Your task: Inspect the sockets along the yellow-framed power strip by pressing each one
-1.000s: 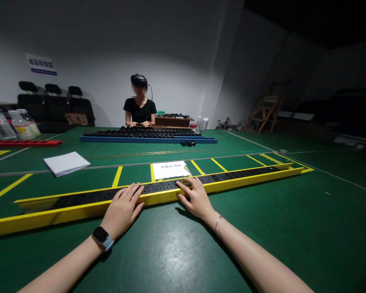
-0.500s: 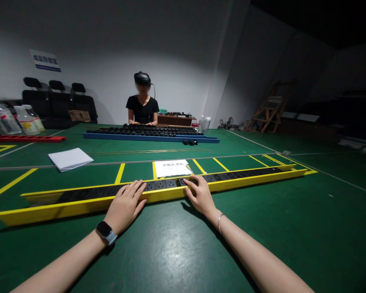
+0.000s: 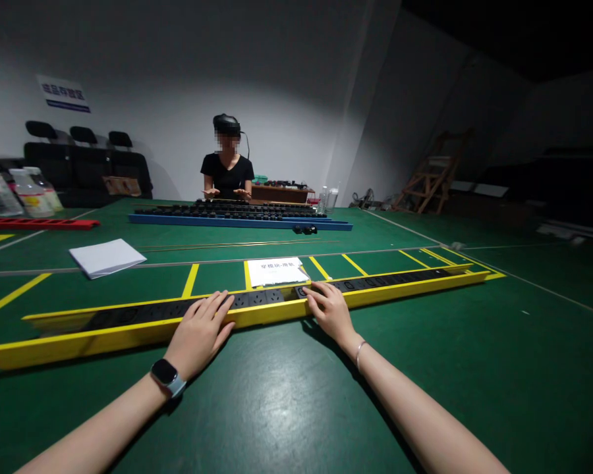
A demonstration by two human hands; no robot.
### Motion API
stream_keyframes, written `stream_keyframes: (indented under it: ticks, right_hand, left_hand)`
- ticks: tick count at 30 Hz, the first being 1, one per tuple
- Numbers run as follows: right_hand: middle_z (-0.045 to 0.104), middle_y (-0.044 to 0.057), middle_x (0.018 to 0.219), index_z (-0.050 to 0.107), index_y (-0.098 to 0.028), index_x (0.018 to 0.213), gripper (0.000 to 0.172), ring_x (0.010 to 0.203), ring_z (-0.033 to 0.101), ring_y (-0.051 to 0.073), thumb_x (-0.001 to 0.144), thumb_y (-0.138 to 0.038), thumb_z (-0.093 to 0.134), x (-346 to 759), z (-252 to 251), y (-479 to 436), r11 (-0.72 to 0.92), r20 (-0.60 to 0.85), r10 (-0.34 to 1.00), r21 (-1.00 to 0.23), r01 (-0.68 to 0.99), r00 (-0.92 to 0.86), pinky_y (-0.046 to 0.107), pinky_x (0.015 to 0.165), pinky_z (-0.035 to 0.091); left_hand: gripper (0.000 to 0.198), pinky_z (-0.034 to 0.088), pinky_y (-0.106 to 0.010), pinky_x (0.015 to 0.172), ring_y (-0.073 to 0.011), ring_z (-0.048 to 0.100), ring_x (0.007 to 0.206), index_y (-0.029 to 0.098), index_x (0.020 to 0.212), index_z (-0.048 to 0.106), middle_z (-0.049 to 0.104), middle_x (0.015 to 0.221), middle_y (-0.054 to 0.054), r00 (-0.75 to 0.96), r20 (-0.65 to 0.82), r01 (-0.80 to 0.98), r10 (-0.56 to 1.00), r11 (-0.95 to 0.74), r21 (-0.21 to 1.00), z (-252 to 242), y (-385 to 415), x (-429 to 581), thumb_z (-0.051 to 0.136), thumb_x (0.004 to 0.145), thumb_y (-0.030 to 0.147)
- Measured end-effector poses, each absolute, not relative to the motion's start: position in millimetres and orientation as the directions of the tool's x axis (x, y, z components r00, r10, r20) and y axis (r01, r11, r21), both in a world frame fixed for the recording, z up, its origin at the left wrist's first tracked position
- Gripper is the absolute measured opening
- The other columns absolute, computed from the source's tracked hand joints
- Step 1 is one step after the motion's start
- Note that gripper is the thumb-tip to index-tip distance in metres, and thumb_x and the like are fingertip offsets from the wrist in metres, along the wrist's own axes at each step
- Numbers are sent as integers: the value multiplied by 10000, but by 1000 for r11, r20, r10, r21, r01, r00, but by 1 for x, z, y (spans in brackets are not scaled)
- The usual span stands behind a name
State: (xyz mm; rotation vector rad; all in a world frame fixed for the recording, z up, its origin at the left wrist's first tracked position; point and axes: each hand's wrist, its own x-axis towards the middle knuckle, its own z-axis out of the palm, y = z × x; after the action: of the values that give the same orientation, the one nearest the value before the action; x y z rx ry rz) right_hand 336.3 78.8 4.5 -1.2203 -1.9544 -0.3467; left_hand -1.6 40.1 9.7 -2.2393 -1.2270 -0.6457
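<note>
A long yellow channel rail (image 3: 271, 317) lies across the table, holding a row of black socket modules (image 3: 257, 298). My left hand (image 3: 200, 329), wearing a watch, rests flat across the rail with its fingers stretched over the modules left of centre. My right hand (image 3: 332, 315) has bent, parted fingers, with the tips on a black socket module (image 3: 301, 291). A short gap in the row separates this module from the ones nearer my left hand. Modules under both hands are partly hidden.
Behind the rail lie a white label sheet (image 3: 277, 271) and folded paper (image 3: 107, 258). Farther back are thin rods (image 3: 237, 245), blue rails (image 3: 242, 222) with black modules, and a seated person (image 3: 227, 174). Bottles (image 3: 32, 194) and a red rail (image 3: 39, 224) are at left.
My right hand has slid slightly right along the rail with the module, widening the gap beside it. My left hand stays in place. The person opposite has turned their palms up.
</note>
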Motion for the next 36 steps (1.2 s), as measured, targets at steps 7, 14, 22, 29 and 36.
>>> stream_keyframes:
  ticks: [7, 14, 22, 29, 36]
  right_hand:
    - [678, 58, 1140, 717, -262, 1097, 272, 1090, 584, 228, 953, -301, 489, 342, 5, 82, 537, 754, 613, -180, 824, -236, 413, 946, 465]
    - [698, 69, 1112, 720, -248, 1090, 287, 1094, 595, 228, 960, -304, 470, 342, 3, 83, 535, 768, 602, -185, 824, -219, 425, 945, 474]
    - [710, 62, 1089, 722, -244, 1062, 280, 1072, 616, 225, 954, -285, 467, 341, 4, 84, 544, 779, 596, -214, 811, -194, 428, 947, 476]
    - [714, 68, 1051, 711, -212, 1015, 254, 1036, 625, 223, 944, -270, 474, 340, 3, 85, 563, 794, 584, -246, 789, -169, 424, 951, 468]
    - [705, 76, 1055, 701, -213, 1008, 257, 1038, 617, 226, 952, -275, 458, 339, 4, 84, 551, 788, 595, -259, 793, -156, 421, 938, 466]
  left_hand:
    - [508, 410, -441, 1007, -287, 507, 1259, 141, 1350, 490, 540, 1382, -139, 486, 616, 860, 620, -466, -209, 10, 40, -2, 466, 919, 408]
    - [502, 415, -446, 1005, -291, 512, 1259, 153, 1356, 490, 543, 1380, -139, 475, 621, 861, 623, -476, -181, 12, 39, -1, 459, 920, 401]
    - [499, 407, -444, 1011, -288, 508, 1263, 153, 1352, 494, 546, 1378, -135, 467, 628, 861, 623, -484, -160, 12, 38, -1, 453, 921, 400]
    - [496, 406, -436, 1007, -284, 512, 1256, 154, 1349, 496, 547, 1376, -135, 471, 625, 860, 622, -481, -169, 12, 39, -1, 452, 922, 403]
    - [502, 407, -441, 1008, -288, 513, 1256, 149, 1355, 488, 545, 1377, -138, 474, 627, 859, 618, -481, -176, 12, 38, -1, 455, 922, 399]
